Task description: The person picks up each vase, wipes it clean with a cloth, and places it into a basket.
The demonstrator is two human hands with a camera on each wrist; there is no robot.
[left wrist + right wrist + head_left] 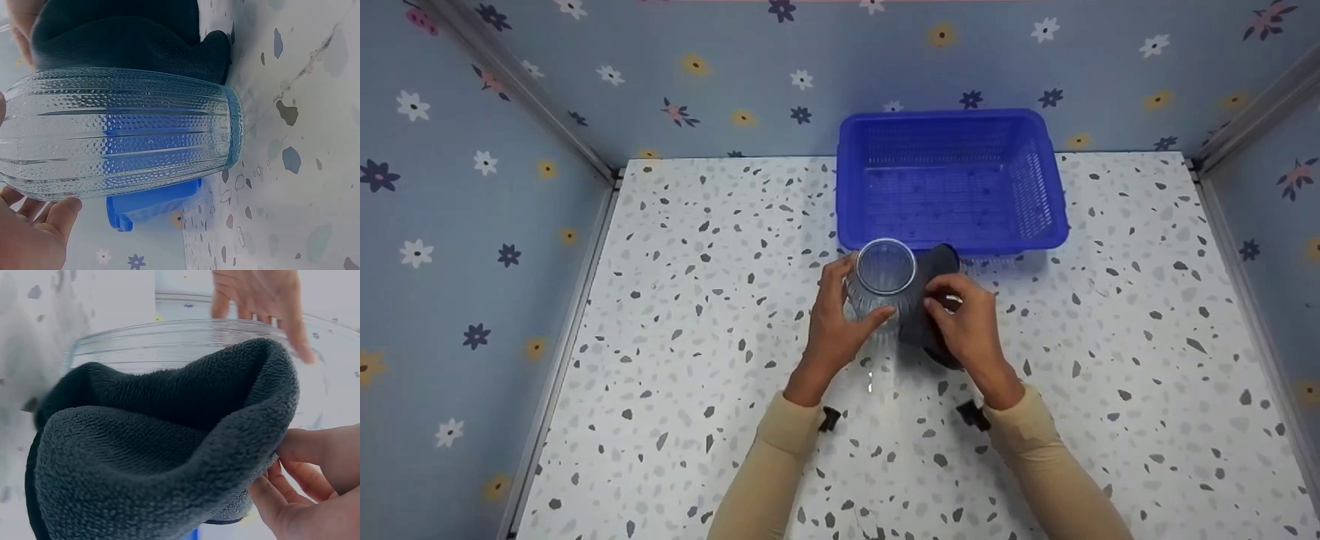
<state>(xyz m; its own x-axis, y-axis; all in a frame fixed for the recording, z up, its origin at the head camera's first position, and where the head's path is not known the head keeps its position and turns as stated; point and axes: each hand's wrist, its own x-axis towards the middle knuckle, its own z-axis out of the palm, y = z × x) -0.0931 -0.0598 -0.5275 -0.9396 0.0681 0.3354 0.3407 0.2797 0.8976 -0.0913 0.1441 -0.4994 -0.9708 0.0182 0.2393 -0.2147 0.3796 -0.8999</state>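
A clear ribbed glass stands upright on the speckled table, just in front of a blue basket. My left hand grips the glass from its left side, fingers curled round it. My right hand holds a dark grey fleece cloth and presses it against the right side of the glass. The cloth folds over my right fingers and hides part of the glass wall.
The blue plastic basket sits against the back wall, right of centre, with nothing inside it. Floral blue walls close in the table on the left, back and right. Speckled tabletop spreads to both sides of my hands.
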